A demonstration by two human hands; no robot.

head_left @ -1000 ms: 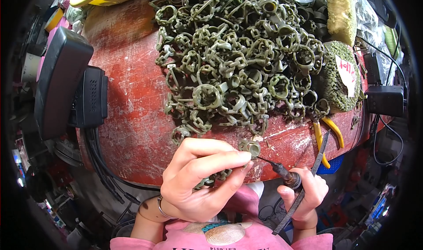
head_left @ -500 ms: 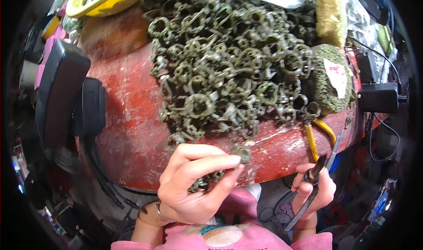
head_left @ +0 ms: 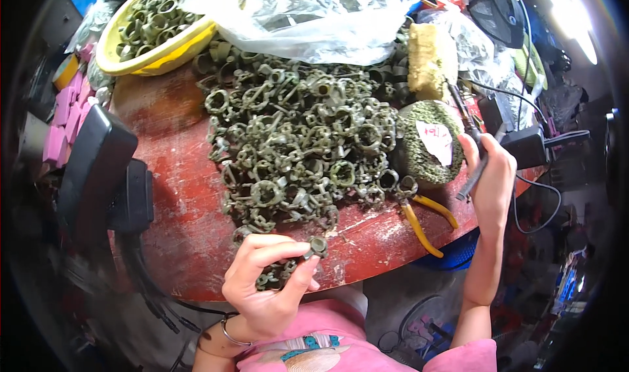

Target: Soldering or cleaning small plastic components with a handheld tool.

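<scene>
The left hand [head_left: 265,287] pinches a small dull green-grey metal fitting [head_left: 317,246], ring-shaped with a dark hole in the middle, between thumb and fingertips, with a few more such pieces bunched in the palm, just in front of the big pile of similar fittings [head_left: 301,149] on the red worktop [head_left: 177,208]. The right hand [head_left: 491,178] is closed around a thin dark pen-like tool [head_left: 473,142], to the right of the pile, beside a round green wire brush wheel [head_left: 429,142]. Yellow-handled pliers [head_left: 422,211] lie at the pile's near right edge.
</scene>
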